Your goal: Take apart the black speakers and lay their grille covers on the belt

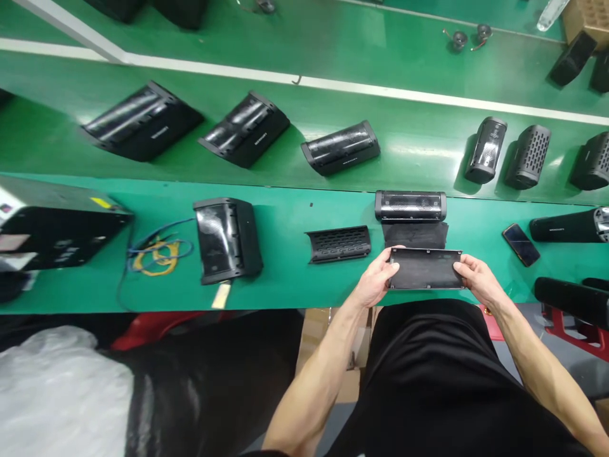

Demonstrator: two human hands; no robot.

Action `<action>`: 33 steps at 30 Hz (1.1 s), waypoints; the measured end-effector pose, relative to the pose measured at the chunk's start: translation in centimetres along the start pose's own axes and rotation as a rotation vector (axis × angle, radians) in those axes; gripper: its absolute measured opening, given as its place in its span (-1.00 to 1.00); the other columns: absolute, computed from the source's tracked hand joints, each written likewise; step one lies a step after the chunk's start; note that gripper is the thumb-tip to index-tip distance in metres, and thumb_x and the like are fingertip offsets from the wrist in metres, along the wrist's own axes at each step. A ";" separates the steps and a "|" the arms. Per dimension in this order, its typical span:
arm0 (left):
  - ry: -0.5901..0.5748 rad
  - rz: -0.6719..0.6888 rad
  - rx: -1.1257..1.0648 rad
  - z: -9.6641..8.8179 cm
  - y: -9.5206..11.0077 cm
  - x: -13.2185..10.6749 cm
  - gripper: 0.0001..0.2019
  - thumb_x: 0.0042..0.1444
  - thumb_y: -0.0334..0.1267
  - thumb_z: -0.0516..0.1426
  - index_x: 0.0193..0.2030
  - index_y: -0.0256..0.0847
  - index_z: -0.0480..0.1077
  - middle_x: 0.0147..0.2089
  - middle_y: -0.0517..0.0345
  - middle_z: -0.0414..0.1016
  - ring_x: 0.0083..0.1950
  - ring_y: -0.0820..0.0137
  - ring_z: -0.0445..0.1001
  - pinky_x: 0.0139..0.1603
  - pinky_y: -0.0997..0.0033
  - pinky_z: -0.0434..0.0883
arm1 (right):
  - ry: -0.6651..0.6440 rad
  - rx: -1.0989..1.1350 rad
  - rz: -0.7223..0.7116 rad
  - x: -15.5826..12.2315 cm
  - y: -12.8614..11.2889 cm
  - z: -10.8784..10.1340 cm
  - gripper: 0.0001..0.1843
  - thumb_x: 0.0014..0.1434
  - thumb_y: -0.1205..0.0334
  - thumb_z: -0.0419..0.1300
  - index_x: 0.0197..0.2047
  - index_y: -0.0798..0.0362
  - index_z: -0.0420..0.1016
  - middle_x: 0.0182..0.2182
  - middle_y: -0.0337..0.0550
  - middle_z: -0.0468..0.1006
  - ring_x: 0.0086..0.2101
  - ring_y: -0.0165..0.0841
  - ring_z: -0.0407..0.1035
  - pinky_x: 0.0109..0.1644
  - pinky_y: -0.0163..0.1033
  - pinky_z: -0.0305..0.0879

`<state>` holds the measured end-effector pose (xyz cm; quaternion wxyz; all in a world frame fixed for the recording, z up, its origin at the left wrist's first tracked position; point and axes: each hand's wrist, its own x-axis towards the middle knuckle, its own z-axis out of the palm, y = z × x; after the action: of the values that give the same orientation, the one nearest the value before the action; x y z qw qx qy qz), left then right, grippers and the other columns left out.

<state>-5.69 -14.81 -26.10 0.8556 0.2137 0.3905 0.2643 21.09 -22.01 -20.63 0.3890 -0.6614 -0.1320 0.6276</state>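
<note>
A flat black rectangular speaker panel [425, 269] is held level over the near edge of the green bench [285, 279]. My left hand [378, 277] grips its left end, and my right hand [476, 277] grips its right end, fingers curled round the edges. Just beyond the panel lies a dark cloth-like sheet [415, 235], and behind that a black cylindrical speaker [410, 205] rests on its side. A curved black perforated grille [339, 244] lies to the left of my hands.
A larger black speaker box [226, 238] stands left beside coiled yellow and blue wires [157, 251]. Several black speakers sit on the green conveyor [409, 149] behind. A phone [520, 244] and more long speakers [566, 226] lie at right. A black device [57, 231] sits far left.
</note>
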 end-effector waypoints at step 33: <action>-0.107 -0.042 -0.074 -0.1 1.2 0.4 -0.23 0.11 -0.27 0.37 0.47 -0.20 0.29 0.02 -0.07 0.71 -0.08 0.16 0.70 0.05 0.19 0.57 | -0.017 0.055 0.002 1.2 0.2 -0.7 -0.40 -0.10 -0.25 0.63 -0.28 0.01 0.55 -0.47 -0.31 0.52 -0.52 -0.45 0.32 -0.41 -0.33 0.36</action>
<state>-5.85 -13.59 -25.70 0.8878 0.1876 0.3387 0.2487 21.84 -21.59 -21.70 0.4051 -0.6451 -0.1173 0.6372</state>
